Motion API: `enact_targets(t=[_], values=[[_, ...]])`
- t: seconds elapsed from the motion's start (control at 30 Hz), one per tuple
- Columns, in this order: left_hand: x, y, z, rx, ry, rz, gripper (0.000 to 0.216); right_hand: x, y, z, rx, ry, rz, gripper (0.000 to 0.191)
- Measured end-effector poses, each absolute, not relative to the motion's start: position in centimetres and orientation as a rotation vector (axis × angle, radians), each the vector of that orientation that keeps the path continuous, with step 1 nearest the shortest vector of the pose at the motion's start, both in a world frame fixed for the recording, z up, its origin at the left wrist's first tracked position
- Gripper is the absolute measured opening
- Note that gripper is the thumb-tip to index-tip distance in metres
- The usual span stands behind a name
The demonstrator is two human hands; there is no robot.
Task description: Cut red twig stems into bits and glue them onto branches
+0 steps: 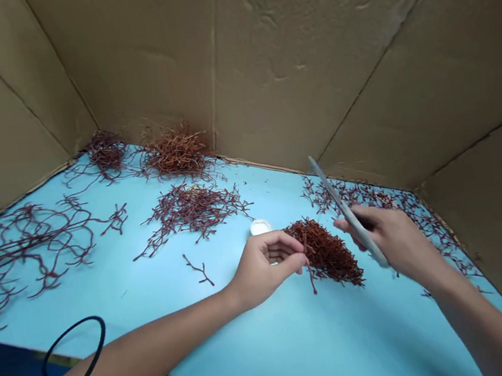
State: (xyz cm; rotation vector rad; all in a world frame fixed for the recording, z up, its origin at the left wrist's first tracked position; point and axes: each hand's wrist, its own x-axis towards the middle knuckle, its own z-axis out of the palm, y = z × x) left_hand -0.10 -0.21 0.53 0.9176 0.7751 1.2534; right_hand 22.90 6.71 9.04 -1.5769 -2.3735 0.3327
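Observation:
Between the thumb and fingertips of my left hand (274, 265) is a thin reddish-brown twig (312, 277), held roughly upright. Just behind it lies a dense brown heap of short twigs (331, 255), on the blue tabletop (279, 345). My right hand (393, 237) is closed around a long, flat grey tool (343, 210) with a narrow tip pointing up and away; whether it is a blade or tweezers I cannot tell. The tool is to the right of the heap, apart from the left hand's twig. A white round lid-like piece (260, 226) sits behind my left hand.
Long tangled stems (22, 241) spread over the left side. Behind are a dark bundle (106, 152), a brown bundle (176, 149) and a loose twig pile (196, 207). One forked twig (200, 269) lies alone. Scattered pieces (411, 215) line the right edge. Cardboard walls (309, 74) enclose the table.

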Motion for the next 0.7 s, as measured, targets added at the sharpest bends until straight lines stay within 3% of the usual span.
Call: enact_targets(t=[0.27,0.7], values=[[-0.1,-0.3,-0.7,1.035,0.772,1.245,0.018,14.6,16.7,7.5,-1.846,-2.740,-0.264,0.063],[-0.2,0.1,-0.8,1.007,0.710,1.152,0.026,10.7,20.7,3.4,-1.851,-2.825,-0.251,0.052]])
